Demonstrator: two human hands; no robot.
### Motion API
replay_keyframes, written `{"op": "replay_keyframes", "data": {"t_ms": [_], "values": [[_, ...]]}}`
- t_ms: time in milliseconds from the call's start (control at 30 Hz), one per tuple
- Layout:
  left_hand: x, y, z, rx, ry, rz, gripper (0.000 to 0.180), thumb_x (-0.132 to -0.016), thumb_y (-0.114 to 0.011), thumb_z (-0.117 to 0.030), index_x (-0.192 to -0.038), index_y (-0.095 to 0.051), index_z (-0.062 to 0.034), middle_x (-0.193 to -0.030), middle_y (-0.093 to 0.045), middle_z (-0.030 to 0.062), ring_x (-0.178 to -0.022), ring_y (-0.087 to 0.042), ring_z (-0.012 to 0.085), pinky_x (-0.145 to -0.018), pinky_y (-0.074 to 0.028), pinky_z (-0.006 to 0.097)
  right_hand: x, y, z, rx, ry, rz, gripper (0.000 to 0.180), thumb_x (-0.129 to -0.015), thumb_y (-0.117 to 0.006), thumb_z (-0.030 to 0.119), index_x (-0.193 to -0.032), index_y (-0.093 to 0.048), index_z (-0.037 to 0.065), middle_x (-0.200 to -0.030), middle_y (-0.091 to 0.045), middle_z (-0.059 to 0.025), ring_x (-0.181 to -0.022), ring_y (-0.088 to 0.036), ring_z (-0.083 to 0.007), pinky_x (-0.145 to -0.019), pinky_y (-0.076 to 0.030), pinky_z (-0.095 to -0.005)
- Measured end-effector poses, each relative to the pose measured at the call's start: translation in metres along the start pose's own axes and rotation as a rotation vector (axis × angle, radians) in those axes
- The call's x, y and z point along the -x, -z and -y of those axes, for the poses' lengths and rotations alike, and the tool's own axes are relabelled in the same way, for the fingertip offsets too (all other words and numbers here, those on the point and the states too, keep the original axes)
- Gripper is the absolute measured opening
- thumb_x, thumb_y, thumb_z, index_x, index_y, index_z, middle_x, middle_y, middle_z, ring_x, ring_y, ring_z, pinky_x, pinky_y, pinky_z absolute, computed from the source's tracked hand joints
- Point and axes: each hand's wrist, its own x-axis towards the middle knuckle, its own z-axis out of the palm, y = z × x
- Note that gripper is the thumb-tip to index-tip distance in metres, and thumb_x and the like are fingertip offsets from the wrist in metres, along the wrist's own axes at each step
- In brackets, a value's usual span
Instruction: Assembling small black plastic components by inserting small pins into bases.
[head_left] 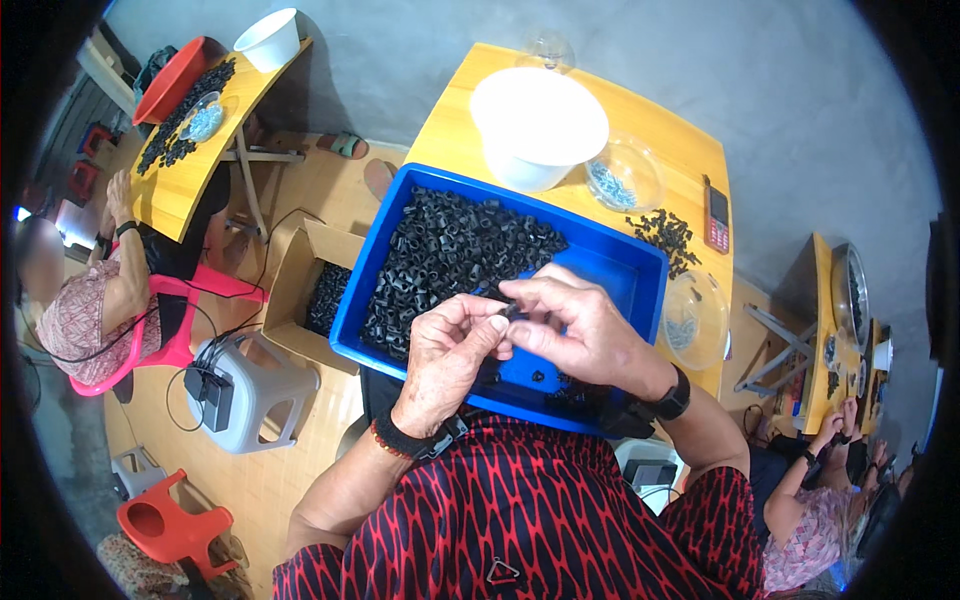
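My left hand (450,350) and my right hand (590,330) meet over a blue plastic tub (620,262), their fingertips pinched together on a small black plastic part (509,309). The fingers cover most of that part. A heap of black plastic clips (450,245), short and ring-like, fills the tub's left and far side. On the tub's right, the blue bottom shows, with a few small dark pieces (565,392) near the front edge below my right hand.
On the yellow table (450,120) stand a white bucket (540,125), clear bowls of small metal pieces (612,187), loose black bits (667,238) and a red phone (716,218). A cardboard box (290,285) and a grey stool (250,395) are on the left. Other people sit at tables either side.
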Motion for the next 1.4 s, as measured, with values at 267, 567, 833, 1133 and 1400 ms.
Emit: {"op": "replay_keyframes", "data": {"t_ms": [267, 567, 833, 1133, 1400], "values": [[0.0, 0.0, 0.001, 0.023, -0.007, 0.005, 0.013, -0.093, -0.066, -0.003, -0.105, -0.067, 0.0015, -0.089, -0.071, 0.0108, -0.075, -0.068, 0.0154, -0.069, -0.058, 0.029, -0.006, -0.004, -0.005, -0.325, -0.178, 0.01, 0.013, -0.094, -0.065, 0.006, -0.104, -0.07, -0.002, -0.085, -0.066, -0.0073, -0.071, -0.064, -0.0123, -0.061, -0.054, -0.0261], [-0.001, -0.001, -0.003, 0.066, 0.043, -0.045, 0.015, -0.094, -0.066, -0.003, -0.108, -0.065, 0.0009, -0.091, -0.072, 0.0124, -0.074, -0.069, 0.0163, -0.07, -0.059, 0.028, 0.001, -0.004, -0.018, -0.617, -0.159, -0.059, 0.017, -0.094, -0.063, 0.0, -0.111, -0.068, -0.003, -0.096, -0.071, -0.0078, -0.078, -0.068, -0.0117, -0.07, -0.058, -0.0254], [-0.001, 0.002, 0.001, 0.109, 0.053, -0.023, 0.013, -0.094, -0.067, -0.004, -0.106, -0.064, -0.0004, -0.092, -0.072, 0.0129, -0.075, -0.069, 0.017, -0.07, -0.059, 0.029, -0.005, -0.011, -0.007, -0.122, 0.142, -0.108, 0.023, -0.089, -0.061, -0.006, -0.109, -0.07, 0.0, -0.096, -0.066, -0.0097, -0.087, -0.068, -0.0171, -0.074, -0.056, -0.029], [-0.001, 0.001, -0.002, 0.093, 0.054, -0.013, 0.015, -0.093, -0.066, -0.003, -0.108, -0.066, 0.0004, -0.093, -0.072, 0.0135, -0.075, -0.069, 0.017, -0.07, -0.059, 0.029, 0.0, -0.012, -0.009, -0.162, 0.025, -0.158, 0.018, -0.084, -0.068, -0.007, -0.101, -0.069, -0.001, -0.092, -0.066, -0.01, -0.083, -0.068, -0.0172, -0.07, -0.055, -0.0278], [0.0, 0.001, -0.002, 0.06, 0.053, -0.01, 0.014, -0.093, -0.067, -0.004, -0.106, -0.066, 0.0014, -0.09, -0.072, 0.0133, -0.074, -0.069, 0.0166, -0.068, -0.06, 0.03, -0.006, -0.004, -0.005, -0.022, 0.165, -0.115, 0.016, -0.083, -0.069, -0.007, -0.098, -0.072, 0.0, -0.091, -0.066, -0.0097, -0.081, -0.068, -0.0188, -0.069, -0.055, -0.0284]]}}
